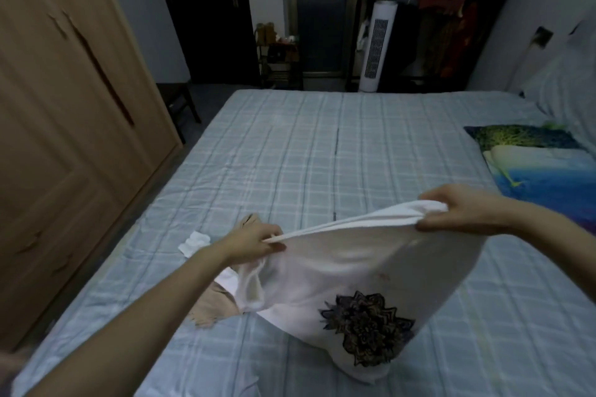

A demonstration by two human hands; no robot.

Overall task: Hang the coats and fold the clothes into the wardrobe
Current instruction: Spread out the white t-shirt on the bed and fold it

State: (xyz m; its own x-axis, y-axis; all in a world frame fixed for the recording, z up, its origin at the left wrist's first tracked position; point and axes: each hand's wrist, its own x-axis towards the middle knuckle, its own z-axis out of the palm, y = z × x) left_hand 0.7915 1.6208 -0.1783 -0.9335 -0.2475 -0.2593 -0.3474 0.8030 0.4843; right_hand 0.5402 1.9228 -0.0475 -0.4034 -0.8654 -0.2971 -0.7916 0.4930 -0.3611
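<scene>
A white shirt is held up over the bed, stretched between both hands. Its upper edge is pinched by the left hand, fingers curled tight on a thin fold of cloth, and gripped by the right hand, whose fingers are closed under a thicker bunch of the same edge. Below the fingers the shirt hangs down and its lower end touches the bed; a dark flower-like print is shown there, in which no writing can be read. Under the left hand a tan garment is seen lying on the bed, partly covered by the shirt. Just beyond the left fingers a small white cloth is laid on the bed. Well beyond the right fingers a blue and green pillow is placed. The wardrobe stands far left of the left hand with its doors closed, so its contents cannot be told. At the far wall a rack is hung with dark and red clothes, beside a white tower fan. No labels are legible.
</scene>
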